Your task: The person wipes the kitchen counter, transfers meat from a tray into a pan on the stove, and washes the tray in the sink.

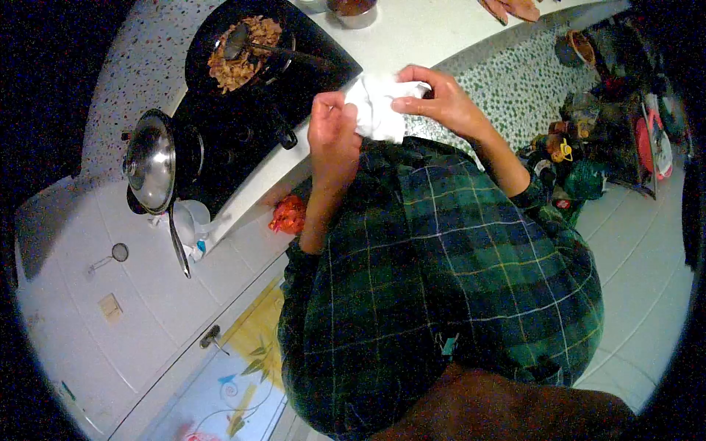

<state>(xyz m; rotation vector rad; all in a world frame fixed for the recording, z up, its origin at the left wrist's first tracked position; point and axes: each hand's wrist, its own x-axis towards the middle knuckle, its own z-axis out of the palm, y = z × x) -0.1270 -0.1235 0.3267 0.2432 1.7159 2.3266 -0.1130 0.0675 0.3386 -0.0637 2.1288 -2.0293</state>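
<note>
A crumpled white tissue or thin cloth [379,106] is stretched between my two hands, in front of my plaid shirt near the counter edge. My left hand [334,136] grips its left side with curled fingers. On the other side, my right hand [441,103] pinches the upper right part between thumb and fingers. Beyond my left hand, a dark wok [288,62] on the stove holds browned, sliced food [246,66]. A long-handled ladle or turner [237,42] rests in that food, its handle pointing right.
A domed metal lid [151,162] stands over the stove's left side, near a long-handled pan [180,239]. A metal bowl [354,13] sits on the white counter [412,37]. Bottles [562,143] stand at right. A red plastic bag [288,213] is below the counter.
</note>
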